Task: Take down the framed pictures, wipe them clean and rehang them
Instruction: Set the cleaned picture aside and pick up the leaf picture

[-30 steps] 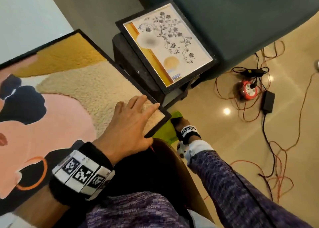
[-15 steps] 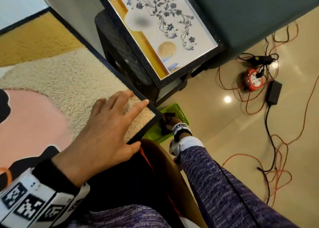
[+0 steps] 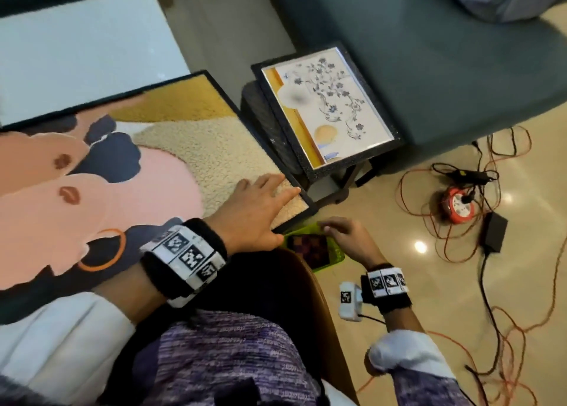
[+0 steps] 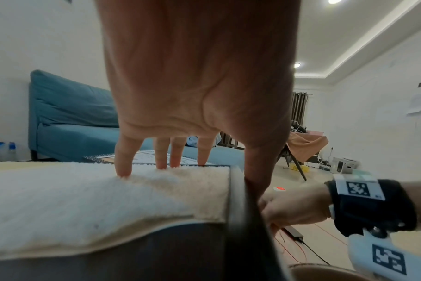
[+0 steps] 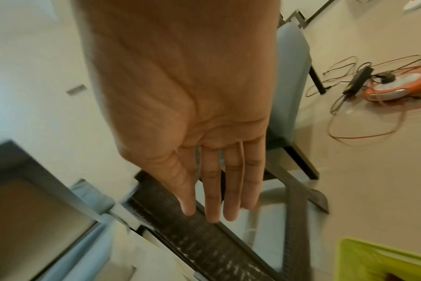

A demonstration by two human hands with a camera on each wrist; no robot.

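The large framed picture (image 3: 122,166) lies flat across the person's lap. The left hand (image 3: 248,212) rests on its near right corner — grip spread, fingers straight on the fleecy surface, thumb along the frame's edge. Just right, the small floral picture (image 3: 328,111) lies on a dark stool (image 3: 260,111). The right hand (image 3: 349,236) hovers over a green basket (image 3: 329,261) on the floor — fingers straight, holding nothing.

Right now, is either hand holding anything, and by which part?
Nothing is gripped. The left hand rests flat on the large picture's corner; the right hand is open, empty.

No legible text; only square coded markers on wristbands (image 3: 187,253)
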